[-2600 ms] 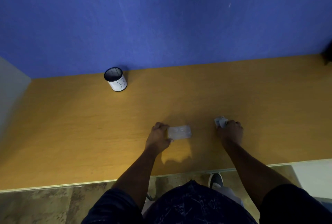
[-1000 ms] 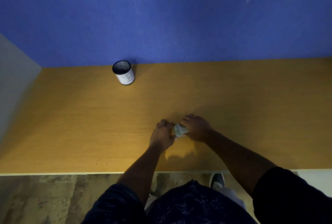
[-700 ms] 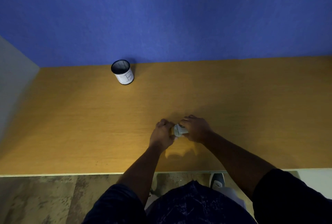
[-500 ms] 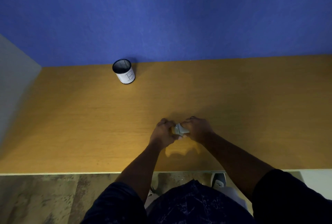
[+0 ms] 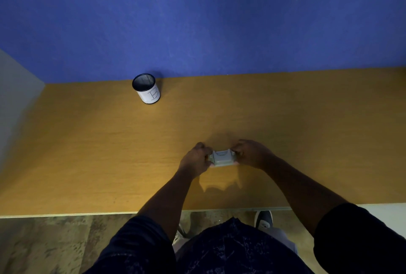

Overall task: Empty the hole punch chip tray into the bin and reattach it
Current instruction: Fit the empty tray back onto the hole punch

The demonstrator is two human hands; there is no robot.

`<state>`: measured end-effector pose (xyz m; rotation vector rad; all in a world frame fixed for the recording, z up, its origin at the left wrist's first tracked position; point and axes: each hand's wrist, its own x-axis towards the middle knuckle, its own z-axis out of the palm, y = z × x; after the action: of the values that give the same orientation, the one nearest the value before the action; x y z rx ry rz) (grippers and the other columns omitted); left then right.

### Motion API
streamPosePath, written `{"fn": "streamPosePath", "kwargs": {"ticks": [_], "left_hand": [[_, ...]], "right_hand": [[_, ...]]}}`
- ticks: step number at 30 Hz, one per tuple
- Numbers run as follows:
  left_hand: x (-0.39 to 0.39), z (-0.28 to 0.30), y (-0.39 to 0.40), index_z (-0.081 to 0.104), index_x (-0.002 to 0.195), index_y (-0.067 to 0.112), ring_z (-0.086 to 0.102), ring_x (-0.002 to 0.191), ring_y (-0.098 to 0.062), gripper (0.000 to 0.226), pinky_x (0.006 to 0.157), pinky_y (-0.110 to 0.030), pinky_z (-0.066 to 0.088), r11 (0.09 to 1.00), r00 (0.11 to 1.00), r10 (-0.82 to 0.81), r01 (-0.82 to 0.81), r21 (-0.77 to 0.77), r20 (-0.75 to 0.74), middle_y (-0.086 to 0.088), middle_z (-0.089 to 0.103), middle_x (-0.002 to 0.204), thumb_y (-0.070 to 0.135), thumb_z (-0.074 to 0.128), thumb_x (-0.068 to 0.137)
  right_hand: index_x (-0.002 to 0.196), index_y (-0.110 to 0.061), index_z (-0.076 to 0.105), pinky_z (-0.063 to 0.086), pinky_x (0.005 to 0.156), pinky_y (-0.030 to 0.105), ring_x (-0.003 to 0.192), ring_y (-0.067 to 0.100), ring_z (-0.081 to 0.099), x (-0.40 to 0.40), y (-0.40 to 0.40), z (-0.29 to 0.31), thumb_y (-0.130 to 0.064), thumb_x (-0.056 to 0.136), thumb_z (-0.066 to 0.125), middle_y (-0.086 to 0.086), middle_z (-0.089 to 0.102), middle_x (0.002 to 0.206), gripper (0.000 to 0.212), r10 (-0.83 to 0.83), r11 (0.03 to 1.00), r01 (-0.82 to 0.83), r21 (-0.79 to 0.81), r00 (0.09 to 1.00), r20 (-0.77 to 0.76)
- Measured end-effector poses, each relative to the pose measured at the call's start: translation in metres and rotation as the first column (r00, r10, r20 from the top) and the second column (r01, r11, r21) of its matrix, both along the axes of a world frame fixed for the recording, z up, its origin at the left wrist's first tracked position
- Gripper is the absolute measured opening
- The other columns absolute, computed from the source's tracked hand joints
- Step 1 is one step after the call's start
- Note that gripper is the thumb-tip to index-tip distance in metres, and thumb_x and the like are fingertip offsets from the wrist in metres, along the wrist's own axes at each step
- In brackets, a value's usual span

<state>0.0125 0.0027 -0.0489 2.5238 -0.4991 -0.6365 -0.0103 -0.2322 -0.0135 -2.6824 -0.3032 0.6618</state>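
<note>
So the grey hole punch [image 5: 222,158] sits a bit below and right of the frame's centre, held just over the wooden desk [image 5: 87,153] with a hand at each end. The left hand [image 5: 195,159] is wrapped around its left end, fingers curled tight onto it, and the right hand [image 5: 251,154] is clamped on the right end the same way, so both are closed on the punch. Can't really tell whether the chip tray is on or off, since the fingers cover the ends and the underside isn't showing. There's a shadow of the hands and punch on the desk right below them. The only other thing on the desk is the bin [image 5: 146,88], a small round mesh cup with a white label, upright in the upper left part of the desktop, right by the blue wall [image 5: 219,21] and well apart from the hands. Nothing lies between the bin and the punch, just bare wood. A grey side panel [image 5: 13,98] runs down the left edge of the frame. At the bottom, past the desk's front edge, you get the floor [image 5: 55,245], a shoe [image 5: 263,218], and the person's dark clothing.
</note>
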Motion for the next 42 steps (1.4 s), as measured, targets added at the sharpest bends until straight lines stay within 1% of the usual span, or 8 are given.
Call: {"fn": "streamPosePath", "kwargs": {"ticks": [4,9,14,17,21,27,34,42], "left_hand": [[0.005,-0.001,-0.002,0.068,0.122,0.02,0.062,0.112,-0.031,0.056,0.098,-0.044,0.053,1.0,1.0,0.017,-0.017,0.002,-0.015,-0.007,0.053,0.126,0.022,0.086,0.069],[0.008,0.0,-0.005,0.068,0.121,0.024,0.06,0.118,-0.031,0.058,0.098,-0.048,0.053,0.999,0.999,0.037,-0.036,0.025,-0.023,-0.005,0.051,0.128,0.021,0.088,0.066],[0.009,0.003,-0.008,0.069,0.124,0.022,0.06,0.117,-0.031,0.062,0.101,-0.046,0.052,0.998,0.998,0.048,-0.047,0.039,-0.03,-0.006,0.05,0.129,0.019,0.089,0.065],[0.008,0.003,-0.006,0.067,0.123,0.021,0.06,0.114,-0.032,0.061,0.1,-0.047,0.053,0.998,0.997,0.064,-0.063,0.022,-0.052,-0.007,0.049,0.126,0.019,0.089,0.066],[0.005,0.001,-0.004,0.065,0.12,0.021,0.06,0.11,-0.035,0.06,0.096,-0.049,0.054,0.997,0.996,0.07,-0.071,-0.01,-0.049,-0.008,0.048,0.121,0.02,0.088,0.066],[-0.001,0.0,-0.009,0.059,0.133,0.028,0.055,0.122,-0.037,0.063,0.099,-0.056,0.051,0.991,0.994,0.106,-0.104,0.078,-0.025,-0.008,0.048,0.128,0.024,0.082,0.075],[-0.002,0.004,-0.004,0.055,0.137,0.026,0.056,0.122,-0.034,0.069,0.099,-0.053,0.053,0.994,0.998,0.046,-0.042,0.1,-0.043,-0.007,0.048,0.132,0.024,0.084,0.074],[-0.006,-0.002,-0.011,0.058,0.122,0.012,0.06,0.112,-0.034,0.065,0.092,-0.046,0.055,0.998,0.997,0.069,-0.069,-0.012,0.026,-0.012,0.057,0.121,0.011,0.085,0.063]], "right_hand": [[0.112,-0.016,0.071,0.051,0.08,0.034,0.103,0.021,0.06,0.007,0.004,-0.002,-0.027,0.068,0.084,0.0,0.063,0.114,0.047,-0.03,1.0,0.029,-0.008,0.999,-0.022],[0.099,-0.016,0.067,0.054,0.078,0.038,0.097,0.022,0.062,0.015,0.012,-0.002,-0.021,0.064,0.082,0.001,0.062,0.108,0.038,0.002,0.997,-0.003,-0.073,1.0,-0.013],[0.109,-0.016,0.067,0.053,0.08,0.037,0.102,0.022,0.062,0.015,0.011,-0.001,-0.024,0.067,0.083,0.001,0.06,0.114,0.046,0.049,0.993,-0.05,-0.107,0.999,-0.014],[0.105,-0.016,0.068,0.052,0.078,0.035,0.099,0.02,0.061,0.014,0.011,0.0,-0.024,0.064,0.086,0.001,0.061,0.113,0.046,0.037,0.996,-0.037,-0.083,0.999,0.0],[0.106,-0.017,0.067,0.048,0.073,0.03,0.093,0.014,0.056,0.014,0.011,0.001,-0.037,0.066,0.087,-0.001,0.059,0.11,0.049,0.009,0.998,-0.01,-0.068,1.0,-0.006],[0.114,-0.024,0.064,0.052,0.078,0.036,0.104,0.02,0.062,0.014,0.014,-0.004,-0.043,0.071,0.081,-0.004,0.058,0.119,0.05,0.018,0.987,-0.012,-0.16,0.999,0.042],[0.127,-0.016,0.056,0.051,0.082,0.036,0.109,0.021,0.059,0.002,0.01,-0.011,-0.035,0.073,0.082,0.001,0.051,0.128,0.063,0.032,0.995,-0.028,-0.096,0.999,0.035],[0.135,-0.009,0.043,0.051,0.095,0.045,0.123,0.028,0.052,-0.002,0.014,-0.019,-0.028,0.072,0.086,0.01,0.039,0.141,0.079,-0.054,0.997,0.054,-0.056,0.999,-0.003]]}}
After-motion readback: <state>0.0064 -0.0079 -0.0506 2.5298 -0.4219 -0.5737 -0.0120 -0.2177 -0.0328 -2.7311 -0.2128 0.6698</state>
